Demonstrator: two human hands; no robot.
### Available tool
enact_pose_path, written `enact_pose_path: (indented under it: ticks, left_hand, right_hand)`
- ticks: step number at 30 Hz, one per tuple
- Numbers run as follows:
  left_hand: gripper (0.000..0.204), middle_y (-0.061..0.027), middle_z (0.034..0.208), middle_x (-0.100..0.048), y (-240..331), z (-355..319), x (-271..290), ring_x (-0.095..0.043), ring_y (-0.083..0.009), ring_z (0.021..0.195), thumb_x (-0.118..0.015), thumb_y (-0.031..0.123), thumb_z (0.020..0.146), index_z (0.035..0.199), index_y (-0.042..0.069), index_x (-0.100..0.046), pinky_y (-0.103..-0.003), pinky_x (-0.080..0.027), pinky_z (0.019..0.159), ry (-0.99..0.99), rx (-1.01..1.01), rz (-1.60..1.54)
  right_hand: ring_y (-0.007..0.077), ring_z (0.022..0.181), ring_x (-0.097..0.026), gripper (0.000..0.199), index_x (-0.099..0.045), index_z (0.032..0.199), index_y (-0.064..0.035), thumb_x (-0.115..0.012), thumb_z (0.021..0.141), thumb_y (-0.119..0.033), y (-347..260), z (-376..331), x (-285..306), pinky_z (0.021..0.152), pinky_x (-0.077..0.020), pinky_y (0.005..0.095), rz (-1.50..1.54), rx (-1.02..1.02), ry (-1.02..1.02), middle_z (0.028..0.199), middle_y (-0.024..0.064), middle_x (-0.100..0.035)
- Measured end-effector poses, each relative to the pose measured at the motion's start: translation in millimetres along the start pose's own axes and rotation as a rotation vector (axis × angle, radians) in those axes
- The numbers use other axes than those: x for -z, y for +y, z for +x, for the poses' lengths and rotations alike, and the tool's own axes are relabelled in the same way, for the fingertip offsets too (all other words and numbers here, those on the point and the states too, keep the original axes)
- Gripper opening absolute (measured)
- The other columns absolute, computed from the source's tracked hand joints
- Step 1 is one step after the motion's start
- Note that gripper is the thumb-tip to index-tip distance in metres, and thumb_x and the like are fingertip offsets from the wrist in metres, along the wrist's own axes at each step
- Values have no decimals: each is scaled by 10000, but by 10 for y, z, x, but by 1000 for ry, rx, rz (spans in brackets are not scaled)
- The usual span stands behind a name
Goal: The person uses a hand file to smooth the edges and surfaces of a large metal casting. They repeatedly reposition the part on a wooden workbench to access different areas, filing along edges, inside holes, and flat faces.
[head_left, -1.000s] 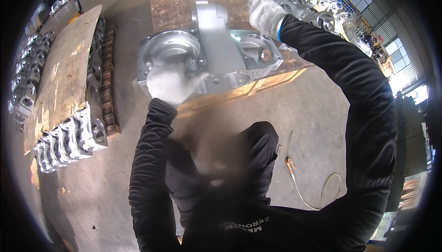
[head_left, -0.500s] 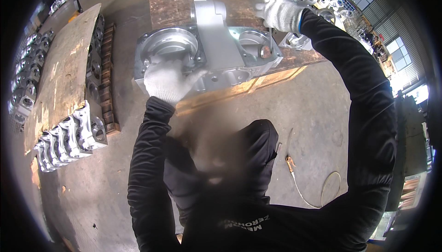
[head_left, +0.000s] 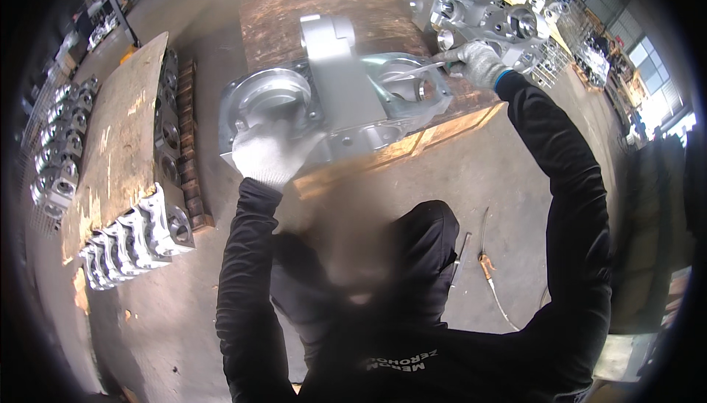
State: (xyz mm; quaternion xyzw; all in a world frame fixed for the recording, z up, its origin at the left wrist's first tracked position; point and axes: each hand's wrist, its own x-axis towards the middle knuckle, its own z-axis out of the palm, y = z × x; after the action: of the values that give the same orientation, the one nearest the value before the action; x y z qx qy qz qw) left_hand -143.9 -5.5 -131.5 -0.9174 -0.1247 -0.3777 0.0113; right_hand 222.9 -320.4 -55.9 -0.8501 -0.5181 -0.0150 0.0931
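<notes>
A large silver metal casting (head_left: 335, 93) lies on a wooden-topped pallet in front of me, with a round bore at each side and a raised arm between them. My left hand (head_left: 266, 154), in a white glove, rests on its near left edge beside the left bore (head_left: 272, 88), thumb spread to the right. My right hand (head_left: 480, 65), gloved too, is closed around the end of a thin rod-like tool (head_left: 414, 71). That tool is blurred and reaches left over the right bore (head_left: 403, 88); whether its tip touches the metal cannot be made out.
Behind my right hand stand several silver castings (head_left: 482, 12). At left, a wooden board (head_left: 121, 145) lies along more castings (head_left: 129, 244) on a pallet. An air gun with an orange handle (head_left: 486, 264) and a hose lies on the floor at right, near a dark bar (head_left: 462, 256).
My right hand has come down and toward me; the tool, upright before, now lies slanted leftward over the right bore. My left hand stays on the casting. The whole view has shifted slightly.
</notes>
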Motion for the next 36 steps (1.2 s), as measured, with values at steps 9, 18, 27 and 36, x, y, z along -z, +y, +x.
enact_pose_path:
  ticks: [9, 18, 27, 36]
  left_hand:
    - [630, -134, 658, -710, -28, -13, -37, -703, -328, 599, -778, 725, 831, 818, 95, -809, -423, -568, 653, 19, -39, 57]
    - [662, -137, 671, -708, -71, -7, -95, -698, -346, 618, -735, 743, 858, 930, 92, -830, -448, -557, 658, -66, -65, 122]
    - [623, -105, 610, -678, -112, -18, -114, -689, -300, 550, -768, 723, 859, 897, 102, -803, -415, -566, 596, -13, -134, 111]
    - [718, -176, 706, -736, -98, 40, -82, -758, -359, 680, -727, 777, 861, 1033, 88, -833, -454, -600, 668, -136, 11, 141]
  right_hand:
    - [440, 1211, -698, 529, -477, 1607, -53, -580, 1099, -156, -547, -1475, -1153, 997, -593, 465, 124, -133, 648, 1315, 277, -709]
    - [441, 807, -701, 542, -596, 1545, -225, -645, 1011, -148, -1141, -1196, -1429, 727, -580, 529, 150, -414, 847, 915, 225, -714]
    - [461, 908, -724, 530, -589, 1564, -240, -638, 1040, -169, -1380, -1170, -1489, 812, -587, 524, 354, -340, 760, 932, 265, -727]
    - [436, 835, -726, 456, -645, 1485, -218, -630, 1032, -165, -1851, -1137, -1324, 766, -594, 510, 299, -420, 702, 921, 241, -726]
